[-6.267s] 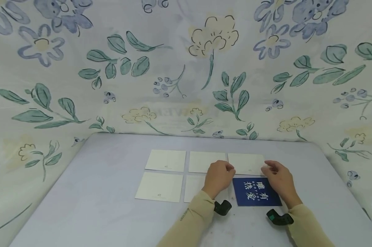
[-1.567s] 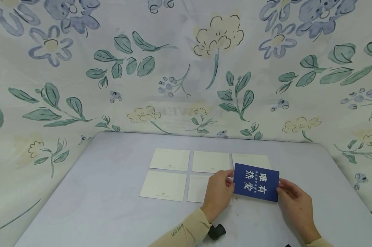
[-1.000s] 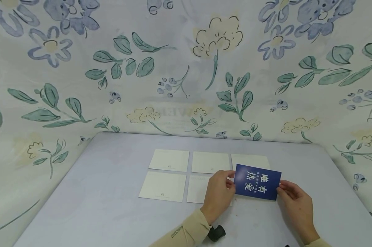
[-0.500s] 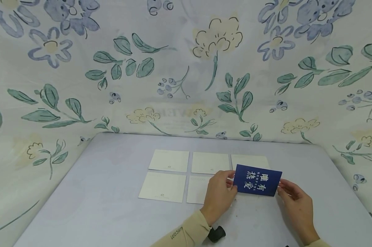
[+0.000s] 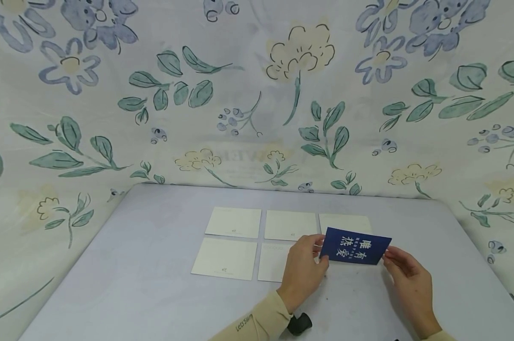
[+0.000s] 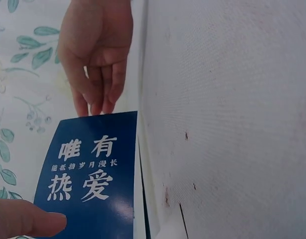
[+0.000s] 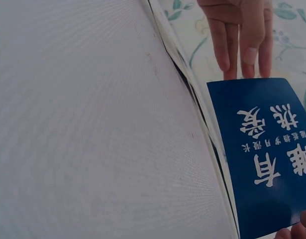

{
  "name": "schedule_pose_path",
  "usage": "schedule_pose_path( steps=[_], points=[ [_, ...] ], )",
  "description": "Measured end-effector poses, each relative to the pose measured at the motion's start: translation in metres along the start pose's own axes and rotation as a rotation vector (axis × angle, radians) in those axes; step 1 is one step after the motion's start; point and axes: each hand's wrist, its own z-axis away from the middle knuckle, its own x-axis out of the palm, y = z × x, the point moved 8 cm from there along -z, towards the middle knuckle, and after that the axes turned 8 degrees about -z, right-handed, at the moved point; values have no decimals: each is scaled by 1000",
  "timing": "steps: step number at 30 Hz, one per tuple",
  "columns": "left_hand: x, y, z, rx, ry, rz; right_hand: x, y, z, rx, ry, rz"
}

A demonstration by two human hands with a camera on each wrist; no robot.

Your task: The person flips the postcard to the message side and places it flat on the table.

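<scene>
A dark blue card (image 5: 356,247) with white Chinese characters is held above the table, tilted. My left hand (image 5: 303,270) pinches its left edge, the thumb lying over the printed face. At the opposite short edge, my right hand (image 5: 410,284) holds the card between thumb and fingers. From the left wrist view, the right hand (image 6: 98,55) appears beyond the card's far edge, fingertips partly behind it. In the right wrist view, the left hand (image 7: 240,35) is beyond the card (image 7: 262,149), and only fingertips of the right hand show in the lower corner.
Several cream-white cards lie in two rows on the pale table (image 5: 146,265), such as the front left card (image 5: 224,258) and the back middle card (image 5: 290,225). The back right card (image 5: 344,221) is partly covered by the blue card. A floral cloth (image 5: 239,94) hangs behind.
The blue card, flat on the table at first, has been lifted by both hands. Over the last second it tilts further, its near edge rising, while the hands barely shift.
</scene>
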Motion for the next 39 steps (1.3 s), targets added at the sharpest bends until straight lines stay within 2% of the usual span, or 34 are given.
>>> schedule_pose_path(
  steps=[4, 13, 27, 32, 39],
  points=[
    [0, 1, 0, 13, 10, -4, -1, -2, 1, -14, -11, -18],
    [-3, 2, 2, 20, 42, -76, -3, -5, 4, -37, -14, -48],
    [-2, 2, 1, 29, 39, 25, -6, -8, 4, -29, 23, -158],
    [-1, 0, 1, 30, 33, 67, -5, -7, 2, -27, 8, -192],
    [1, -2, 0, 32, 23, 77, -5, -2, 1, 24, 0, -205]
  ],
)
